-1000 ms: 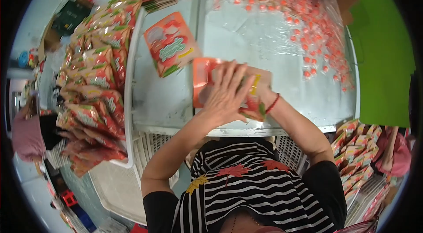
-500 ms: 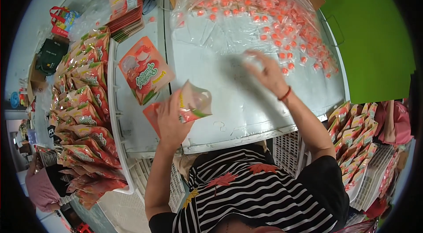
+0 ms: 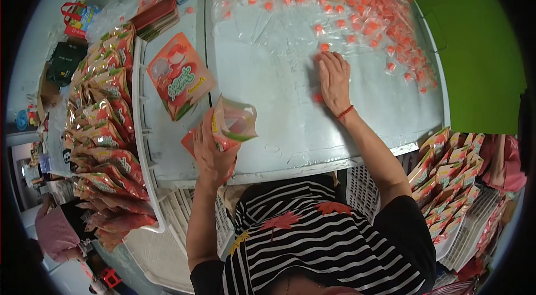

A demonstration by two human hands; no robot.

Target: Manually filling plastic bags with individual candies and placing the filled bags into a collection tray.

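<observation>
Head view: the right hand (image 3: 333, 80), in mid-air half a second ago, is now down at the worktop (image 3: 279, 88), right of centre, fingers bunched by the loose sweets (image 3: 371, 28); whether it grips one I can't tell. That seems to put one hand at the sweets while the other minds the bag (image 3: 249, 122): the left hand (image 3: 209, 155) clasps it left of centre, its mouth gaping. Bare worktop lies between them. The near edge runs beneath the left wrist, a flat bag (image 3: 178, 77) lies above, and a crate (image 3: 146, 155) borders the left.
</observation>
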